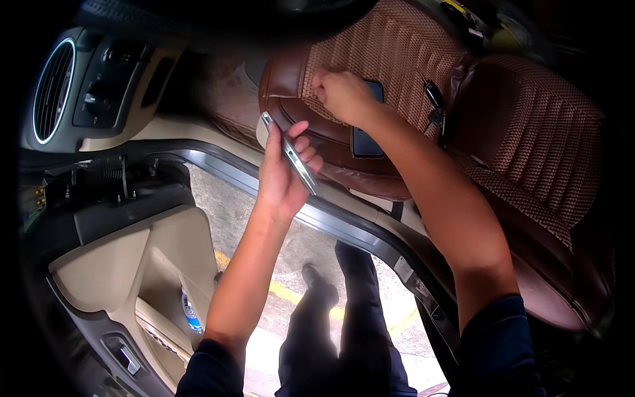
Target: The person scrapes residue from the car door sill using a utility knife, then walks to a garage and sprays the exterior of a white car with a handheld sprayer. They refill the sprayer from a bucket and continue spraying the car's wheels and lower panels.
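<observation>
My left hand is closed around a slim silver metal tool, long and narrow with a dark hole in its side. Its upper end points toward the brown car seat. Over the seat's front part, my right hand is closed with the fingers curled; whatever is in them, if anything, is hidden. A phone with a dark screen lies on the seat, partly covered by my right wrist. Farther right on the seat rests a car key with a key ring.
The open car door stands at the left, with a water bottle in its pocket. A metal door sill runs below my hands. At the upper left is the dashboard with a round air vent. The seat backrest is at the right.
</observation>
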A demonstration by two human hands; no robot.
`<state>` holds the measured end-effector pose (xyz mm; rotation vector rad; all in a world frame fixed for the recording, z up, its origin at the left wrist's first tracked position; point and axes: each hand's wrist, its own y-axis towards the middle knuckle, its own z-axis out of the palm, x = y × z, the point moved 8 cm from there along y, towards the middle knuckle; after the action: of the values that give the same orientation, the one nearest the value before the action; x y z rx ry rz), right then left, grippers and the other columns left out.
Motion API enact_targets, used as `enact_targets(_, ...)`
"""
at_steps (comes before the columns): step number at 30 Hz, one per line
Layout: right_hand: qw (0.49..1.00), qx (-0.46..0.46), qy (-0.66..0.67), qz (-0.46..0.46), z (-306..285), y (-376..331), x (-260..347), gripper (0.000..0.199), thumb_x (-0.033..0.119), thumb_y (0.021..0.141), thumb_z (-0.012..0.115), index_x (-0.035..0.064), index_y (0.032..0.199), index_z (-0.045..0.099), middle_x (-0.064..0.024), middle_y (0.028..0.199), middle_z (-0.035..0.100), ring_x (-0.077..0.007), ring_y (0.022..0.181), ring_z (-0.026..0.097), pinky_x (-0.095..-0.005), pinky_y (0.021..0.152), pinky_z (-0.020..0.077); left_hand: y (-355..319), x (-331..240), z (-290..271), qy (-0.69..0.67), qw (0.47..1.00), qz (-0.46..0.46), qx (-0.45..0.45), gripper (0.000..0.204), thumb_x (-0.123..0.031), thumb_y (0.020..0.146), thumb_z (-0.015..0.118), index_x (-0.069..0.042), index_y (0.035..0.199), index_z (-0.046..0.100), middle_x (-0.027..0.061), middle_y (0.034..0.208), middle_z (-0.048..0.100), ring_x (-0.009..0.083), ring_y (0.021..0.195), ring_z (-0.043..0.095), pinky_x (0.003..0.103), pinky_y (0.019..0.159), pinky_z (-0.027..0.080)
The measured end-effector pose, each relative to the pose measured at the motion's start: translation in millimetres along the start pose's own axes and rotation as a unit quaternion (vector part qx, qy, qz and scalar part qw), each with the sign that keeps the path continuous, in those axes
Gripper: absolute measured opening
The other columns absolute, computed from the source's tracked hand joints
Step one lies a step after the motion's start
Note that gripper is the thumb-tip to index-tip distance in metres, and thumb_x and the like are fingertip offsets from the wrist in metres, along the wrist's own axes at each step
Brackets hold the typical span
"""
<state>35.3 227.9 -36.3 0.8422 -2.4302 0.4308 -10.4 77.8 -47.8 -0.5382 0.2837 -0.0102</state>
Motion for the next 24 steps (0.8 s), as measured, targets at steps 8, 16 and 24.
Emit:
enact_targets(8,0.977,-0.011,-0.122,-0.172,6,27,0,0.031,0.01,0.083,0.048,0.005,0.113,0.055,-0.0099,0.126,0.049,-0.0268,0.12,0.045,-0.0381,0.089,0.048,60,-22,-5,0.032,0.995,0.077,-0.053,0.027,-0.03,0.097,0.041,-0.007,0.085,0.049,0.0055,0.078,0.047,0.0186,0.073,0.046,0.033,0.073,0.044)
enact_targets(16,0.977,-0.195,0.0,-0.084,-97,37,-94,0.029,0.02,0.086,0.054,0.0047,0.111,0.058,-0.0133,0.11,0.055,-0.0292,0.104,0.053,-0.043,0.09,0.0466,68,-46,0,0.193,0.957,0.138,-0.169,0.029,-0.027,0.094,0.05,0.0,0.102,0.059,0.0027,0.076,0.054,0.0118,0.07,0.051,0.029,0.07,0.048)
enact_targets(24,0.919,-0.334,-0.09,0.188,-239,92,-305,0.024,0.019,0.081,0.059,0.0089,0.102,0.061,-0.0172,0.103,0.061,-0.0355,0.098,0.057,-0.042,0.084,0.0471,69,-49,7,0.212,0.939,0.099,-0.251,0.034,-0.022,0.089,0.059,0.002,0.112,0.056,0.0029,0.071,0.055,0.0126,0.067,0.054,0.029,0.069,0.051)
